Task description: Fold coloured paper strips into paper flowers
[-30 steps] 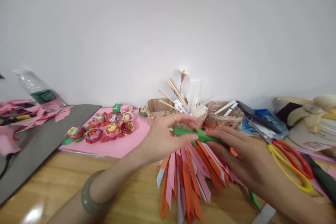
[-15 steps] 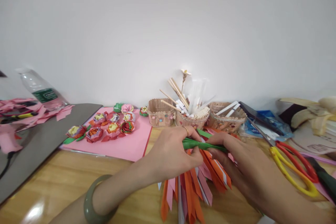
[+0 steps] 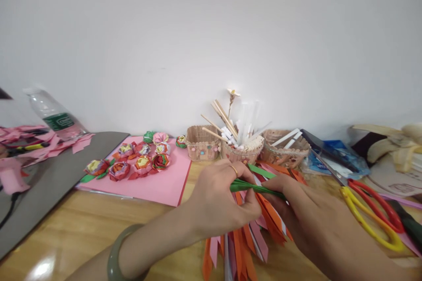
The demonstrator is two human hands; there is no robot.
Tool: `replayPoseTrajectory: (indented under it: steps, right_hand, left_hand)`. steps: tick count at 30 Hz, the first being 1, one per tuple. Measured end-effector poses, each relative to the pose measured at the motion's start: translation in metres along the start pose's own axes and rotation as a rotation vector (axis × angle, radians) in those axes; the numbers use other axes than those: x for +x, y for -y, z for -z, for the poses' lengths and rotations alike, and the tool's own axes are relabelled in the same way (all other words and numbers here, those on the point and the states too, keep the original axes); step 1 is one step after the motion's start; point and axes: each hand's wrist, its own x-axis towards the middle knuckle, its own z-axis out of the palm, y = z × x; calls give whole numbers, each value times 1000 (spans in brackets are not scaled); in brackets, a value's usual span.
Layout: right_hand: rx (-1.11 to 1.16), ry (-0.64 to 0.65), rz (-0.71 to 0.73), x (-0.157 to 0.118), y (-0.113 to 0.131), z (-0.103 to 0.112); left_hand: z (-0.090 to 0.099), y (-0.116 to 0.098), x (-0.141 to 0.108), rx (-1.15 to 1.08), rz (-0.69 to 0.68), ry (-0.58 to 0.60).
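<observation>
Wall: pale grey, fills approx. upper half; table edge runs along its foot.
Table: lt wood; open wood front L, plus a gap betw. sheet and hands; R side tighter, scissors near R wrist.
Board: 1, dk grey, far L, slanted edge; pink scraps + 1 pink tool on it.
L hand: fingers + thumb curled in, pinching L end of green paper. 1 s ago fingers were straighter, more spread; now tucked, and lower in view.
R hand: thumb + fingers closed on R end of same paper; lower in view than 1 s ago.
Sheet: 1, pink, betw. board and baskets; R edge faces L hand.
Strips: orange, pink, whitish; too overlapped to count; on table under hands, ends fanning to front.
Baskets: 3 in a row by wall; middle 1 holds sticks, R 1 has 2 white rods.
Scissors: 1, red/yellow handles, R of R hand.
Bottle: 1, tilted, far L.
Green paper: mid-table, held above strips; layer count unclear. 1 s ago ends splayed; now a narrower bundle.
Flowers: approx. 10 folded, mostly on sheet, 1 beside L basket.
Bangle: 1, L wrist.
Ring: 1, L hand.
</observation>
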Motion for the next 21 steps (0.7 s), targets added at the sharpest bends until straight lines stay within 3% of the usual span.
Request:
replayPoseTrajectory:
  steps: [5, 8, 21]
  right_hand:
    - [-20, -6, 31, -1, 1, -2]
    - [-29, -20, 44, 1, 2, -2]
    - [5, -41, 67, -1, 0, -3]
  left_hand:
    - [-3, 3, -2, 191, -253, -131]
    - [-5, 4, -3, 270, -338, -181]
    - [-7, 5, -4, 213, -283, -198]
